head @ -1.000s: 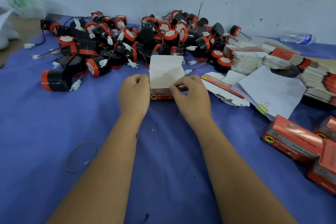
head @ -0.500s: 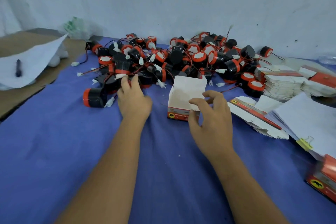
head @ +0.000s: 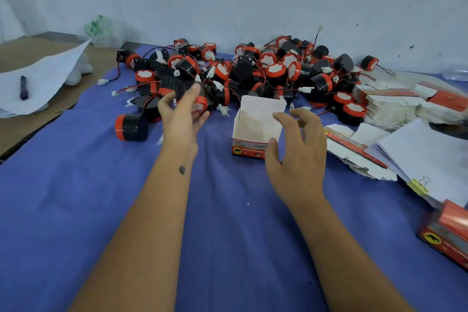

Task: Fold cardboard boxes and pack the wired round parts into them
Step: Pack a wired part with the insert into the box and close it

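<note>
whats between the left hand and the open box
In the head view, mostly bare blue cloth, with one white connector lying on it. The left hand grips a round part; the open box stands alone.

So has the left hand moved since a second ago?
Yes. The left hand has left the open box and gone left to the pile of round parts, where it now grips one round part.
</note>
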`<control>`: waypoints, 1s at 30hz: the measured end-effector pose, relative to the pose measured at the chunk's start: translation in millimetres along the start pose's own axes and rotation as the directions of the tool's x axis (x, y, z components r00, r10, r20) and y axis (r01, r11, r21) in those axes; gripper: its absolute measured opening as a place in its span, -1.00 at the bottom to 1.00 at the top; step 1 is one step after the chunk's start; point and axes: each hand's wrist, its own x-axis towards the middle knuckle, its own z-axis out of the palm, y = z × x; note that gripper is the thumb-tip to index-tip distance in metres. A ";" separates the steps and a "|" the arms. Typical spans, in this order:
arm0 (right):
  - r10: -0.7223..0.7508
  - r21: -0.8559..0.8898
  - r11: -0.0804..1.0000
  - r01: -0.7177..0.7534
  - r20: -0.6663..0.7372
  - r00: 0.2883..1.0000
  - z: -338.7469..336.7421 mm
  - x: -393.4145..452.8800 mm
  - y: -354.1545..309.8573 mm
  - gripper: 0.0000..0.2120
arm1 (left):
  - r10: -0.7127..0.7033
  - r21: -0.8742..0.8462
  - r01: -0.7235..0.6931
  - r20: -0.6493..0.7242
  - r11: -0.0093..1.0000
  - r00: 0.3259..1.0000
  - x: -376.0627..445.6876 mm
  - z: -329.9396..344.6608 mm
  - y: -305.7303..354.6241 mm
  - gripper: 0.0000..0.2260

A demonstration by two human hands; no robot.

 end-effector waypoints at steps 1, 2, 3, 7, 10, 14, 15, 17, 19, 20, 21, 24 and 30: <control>-0.008 0.009 1.000 0.008 -0.013 1.000 -0.4 -0.6 -1.0 -0.59 | -0.021 -0.108 0.027 0.052 0.994 0.998 -0.8 2.2 3.5 -0.64; -0.016 0.021 1.000 0.016 -0.020 1.000 -0.8 -1.3 -1.8 -0.57 | -0.025 -0.177 0.043 0.104 0.983 0.994 -2.2 3.6 6.5 -0.65; -0.019 0.034 0.999 0.019 -0.022 1.000 -1.1 -1.7 -2.4 -0.57 | -0.030 -0.230 0.067 0.158 0.971 0.987 -4.5 4.7 8.3 -0.63; -0.020 0.094 0.995 0.021 -0.013 1.000 -1.4 -2.6 -3.3 -0.52 | -0.065 -0.492 0.242 0.349 0.836 0.935 -16.8 9.5 12.7 -0.62; -0.045 0.173 0.984 0.041 0.015 0.999 -0.2 -2.1 -3.3 -0.47 | 0.037 -0.665 0.294 0.436 0.687 0.899 -21.7 13.4 16.7 -0.68; -0.062 0.246 0.967 0.059 0.004 0.998 1.3 -0.8 -4.5 -0.41 | 0.078 -0.664 0.475 0.624 0.578 0.777 -25.2 12.3 22.6 -0.54; -0.049 0.286 0.957 0.045 0.006 0.999 1.5 -0.8 -5.3 -0.38 | 0.062 -0.614 0.529 0.684 0.585 0.727 -26.4 11.3 23.8 -0.51; -0.012 0.380 0.925 0.003 0.020 1.000 2.1 -0.9 -7.6 -0.33 | 0.011 -0.484 0.593 0.780 0.644 0.625 -28.3 10.5 24.6 -0.49; 0.025 0.459 0.888 -0.034 0.026 0.999 3.2 -0.8 -9.4 -0.27 | -0.047 -0.345 0.577 0.829 0.740 0.557 -30.6 11.9 22.7 -0.48; 0.040 0.500 0.865 -0.045 0.020 0.999 3.4 -0.4 -9.8 -0.23 | -0.077 -0.277 0.574 0.854 0.770 0.515 -32.1 12.7 21.3 -0.48; 0.052 0.535 0.844 -0.044 0.000 0.999 3.0 0.7 -9.9 -0.21 | -0.112 -0.208 0.583 0.878 0.786 0.465 -33.9 14.0 19.9 -0.47; 0.071 0.555 0.832 0.005 -0.115 0.991 1.6 5.1 -5.9 -0.17 | -0.248 0.025 0.487 0.883 0.873 0.398 -38.2 20.1 15.4 -0.51; -0.068 0.174 0.979 0.104 -0.205 0.976 -6.5 7.0 10.3 -0.43 | -0.363 0.277 0.238 0.764 0.931 0.534 -40.9 32.4 7.4 -0.44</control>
